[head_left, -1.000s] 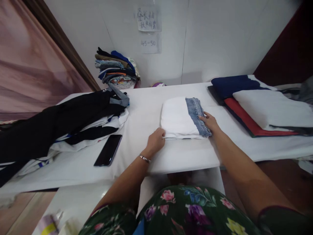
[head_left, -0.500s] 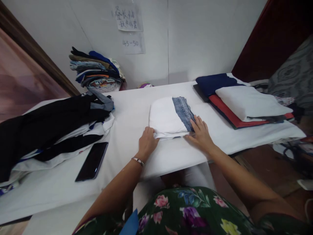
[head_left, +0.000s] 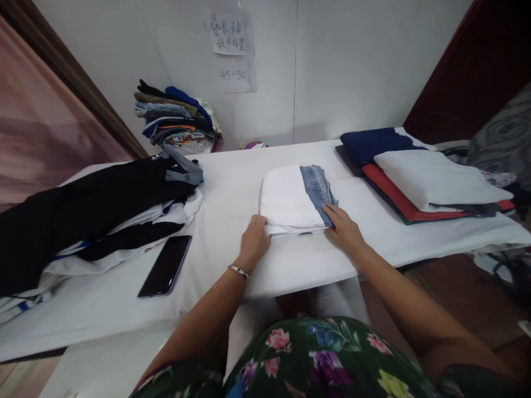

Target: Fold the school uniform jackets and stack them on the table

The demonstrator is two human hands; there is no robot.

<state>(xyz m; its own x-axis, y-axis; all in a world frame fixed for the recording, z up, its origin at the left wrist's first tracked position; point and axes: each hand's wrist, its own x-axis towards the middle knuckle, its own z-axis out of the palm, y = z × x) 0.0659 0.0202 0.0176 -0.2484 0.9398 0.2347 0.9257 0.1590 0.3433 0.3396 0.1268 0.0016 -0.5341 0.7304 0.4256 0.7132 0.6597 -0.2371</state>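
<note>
A folded white garment with a blue denim band along its right side (head_left: 286,196) lies flat on the white-covered table. My left hand (head_left: 256,239) pinches its near left corner, fingers curled and the thumb hidden. At the near right corner, my right hand (head_left: 345,228) grips the edge, with its fingertips over the denim and its thumb out of sight. A sliver of dark blue cloth shows under the garment's near edge between my hands.
Loose black and white clothes (head_left: 103,210) heap at the left, beside a black phone (head_left: 166,266). Folded clothes (head_left: 440,179) are stacked at the right. Another clothes pile (head_left: 178,119) stands by the wall, under paper notes (head_left: 234,47). The table's front edge runs close to my body.
My right hand's fingers have drawn in from lying spread on the denim to bending around the near corner. My left hand stays on its corner. The view has shifted slightly left.
</note>
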